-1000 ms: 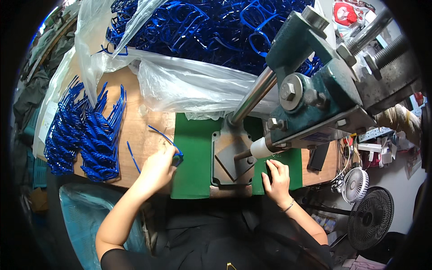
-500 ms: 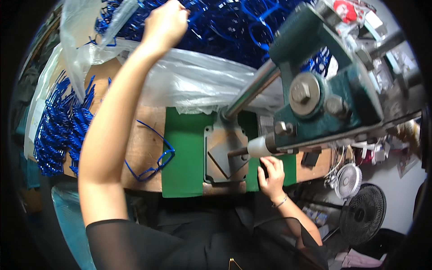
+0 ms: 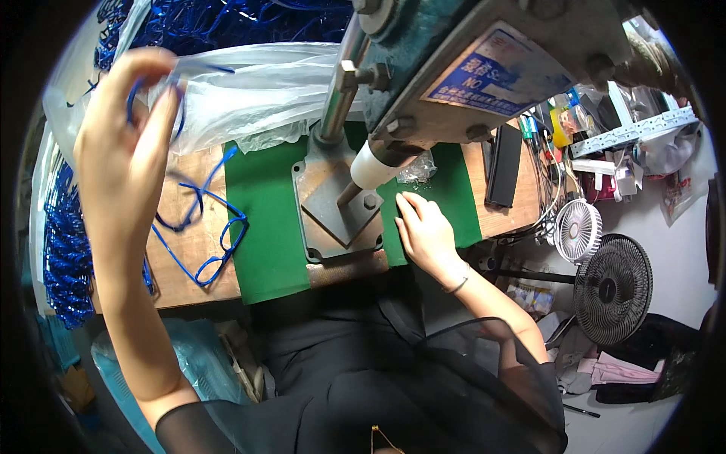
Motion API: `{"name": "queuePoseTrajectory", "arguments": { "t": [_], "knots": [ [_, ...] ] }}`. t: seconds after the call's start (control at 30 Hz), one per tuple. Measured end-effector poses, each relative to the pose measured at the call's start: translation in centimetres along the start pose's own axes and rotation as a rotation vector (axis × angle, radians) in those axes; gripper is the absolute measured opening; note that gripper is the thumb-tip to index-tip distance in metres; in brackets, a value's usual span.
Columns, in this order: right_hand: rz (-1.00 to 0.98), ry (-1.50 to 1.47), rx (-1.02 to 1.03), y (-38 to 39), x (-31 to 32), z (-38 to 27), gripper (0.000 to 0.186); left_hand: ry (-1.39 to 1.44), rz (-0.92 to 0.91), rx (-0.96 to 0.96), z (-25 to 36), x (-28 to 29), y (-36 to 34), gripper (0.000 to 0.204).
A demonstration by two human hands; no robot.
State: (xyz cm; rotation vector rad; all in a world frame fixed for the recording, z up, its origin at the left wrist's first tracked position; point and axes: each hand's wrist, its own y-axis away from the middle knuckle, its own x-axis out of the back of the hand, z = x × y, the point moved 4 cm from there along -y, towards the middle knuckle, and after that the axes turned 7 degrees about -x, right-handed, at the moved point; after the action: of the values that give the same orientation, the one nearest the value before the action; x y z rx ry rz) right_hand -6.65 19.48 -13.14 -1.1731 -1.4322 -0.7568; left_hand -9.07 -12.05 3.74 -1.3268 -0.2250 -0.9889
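My left hand [image 3: 125, 140] is raised at the far left, its fingers closed around a blue eyeglass frame [image 3: 182, 117], slightly blurred. Below it on the wooden tabletop lies another blue eyeglass frame [image 3: 243, 223]. A further blurred blue frame [image 3: 198, 203] overlaps it; whether that one lies or hangs, I cannot tell. My right hand [image 3: 427, 236] rests on the green mat [image 3: 261, 227] with fingers stretched out, holding nothing. It sits just right of the metal base [image 3: 306, 178] of a bench press, whose white collar [image 3: 370, 168] and rod point down at a diamond-shaped plate [image 3: 344, 216].
The press's green head [image 3: 423, 38] juts over the mat. Clear plastic sheeting [image 3: 249, 87] borders a heap of blue frames [image 3: 227, 21] at the back. More blue frames [image 3: 66, 257] pile at the left edge. A black case [image 3: 504, 166] and two fans [image 3: 578, 231] are at right.
My left hand has come back from the heap, nearer and to the left, now with a blue eyeglass frame. The view has shifted; my right hand stays beside the press base.
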Motion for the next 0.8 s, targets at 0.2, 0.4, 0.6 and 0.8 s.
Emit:
{"name": "queuePoseTrajectory", "arguments": {
  "t": [0.2,0.4,0.6,0.8],
  "knots": [
    [0.159,-0.234,-0.018,-0.6,3.3,2.1,0.028,0.042,-0.423,0.348,-3.7,4.4,5.7,0.021],
    [0.095,-0.566,-0.294,-0.2,-0.8,4.1,0.006,1.135,0.05,0.893,1.5,0.1,9.2,0.022],
    [0.09,-0.477,-0.19,-0.3,-0.7,4.1,0.006,1.161,0.142,0.839,6.2,-2.7,9.6,0.059],
    [0.02,-0.423,-0.037,-1.5,-0.2,4.3,0.008,1.351,0.11,0.661,8.5,-4.3,10.2,0.077]
  ]
}}
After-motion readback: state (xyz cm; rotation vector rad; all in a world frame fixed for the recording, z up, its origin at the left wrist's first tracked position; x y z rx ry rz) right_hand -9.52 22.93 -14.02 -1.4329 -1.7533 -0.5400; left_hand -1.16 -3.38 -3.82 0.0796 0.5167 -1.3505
